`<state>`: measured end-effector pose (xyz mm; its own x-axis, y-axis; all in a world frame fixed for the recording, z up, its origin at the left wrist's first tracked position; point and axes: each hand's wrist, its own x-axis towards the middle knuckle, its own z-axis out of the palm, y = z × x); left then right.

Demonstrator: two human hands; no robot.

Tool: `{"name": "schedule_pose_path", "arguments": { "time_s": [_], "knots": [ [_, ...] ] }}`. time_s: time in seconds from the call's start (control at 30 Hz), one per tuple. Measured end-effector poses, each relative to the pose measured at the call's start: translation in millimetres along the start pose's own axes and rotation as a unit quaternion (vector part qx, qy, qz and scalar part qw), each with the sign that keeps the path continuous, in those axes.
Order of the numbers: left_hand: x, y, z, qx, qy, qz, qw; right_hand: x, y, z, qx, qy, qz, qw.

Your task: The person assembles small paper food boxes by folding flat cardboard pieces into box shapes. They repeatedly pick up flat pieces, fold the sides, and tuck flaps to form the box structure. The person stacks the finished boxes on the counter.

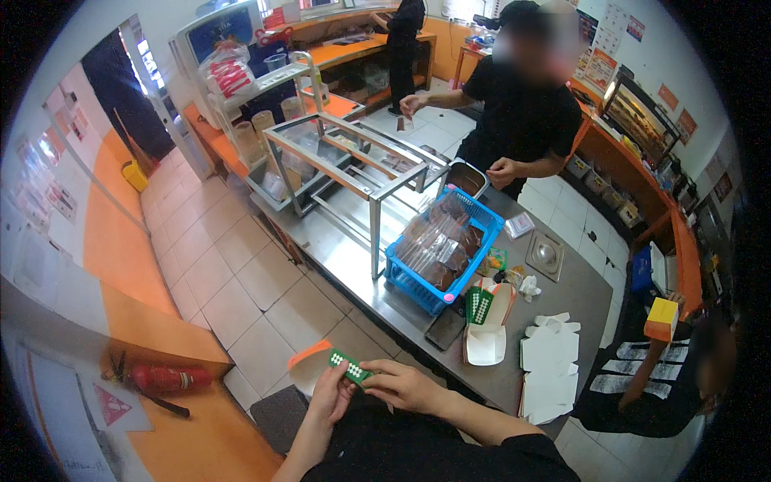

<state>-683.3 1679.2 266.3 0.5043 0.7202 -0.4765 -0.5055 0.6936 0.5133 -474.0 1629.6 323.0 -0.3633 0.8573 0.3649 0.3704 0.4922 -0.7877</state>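
Note:
My left hand (331, 395) is closed on a small green card with rows of white dots (348, 366), held in front of my body. The fingers of my right hand (411, 387) pinch the card's right end. An orange and white paper carton (310, 363) sits just behind the card, against my left hand; whether those fingers grip it too is hidden. On the steel table (341, 255), an open white carton (486, 344) has a similar green dotted piece (479, 305) in it. Flattened white carton blanks (549, 365) lie to its right.
A blue basket (438, 301) of clear-wrapped brown items and a dark phone (444, 329) are on the table. A metal rack (373, 193) stands further left. Across the table a person (522, 104) handles a metal pan (466, 178). Another person (642, 386) holds a yellow box at right.

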Motion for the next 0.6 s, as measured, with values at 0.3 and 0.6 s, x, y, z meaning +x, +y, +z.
{"name": "schedule_pose_path", "arguments": {
  "time_s": [0.3,0.6],
  "knots": [
    [-17,-8,28,0.117,0.098,0.111,0.982,4,-1,20,0.001,0.096,0.158,0.983],
    [-17,-8,18,0.181,0.079,0.100,0.975,0,13,36,-0.007,0.112,0.162,0.980]
  ]
}}
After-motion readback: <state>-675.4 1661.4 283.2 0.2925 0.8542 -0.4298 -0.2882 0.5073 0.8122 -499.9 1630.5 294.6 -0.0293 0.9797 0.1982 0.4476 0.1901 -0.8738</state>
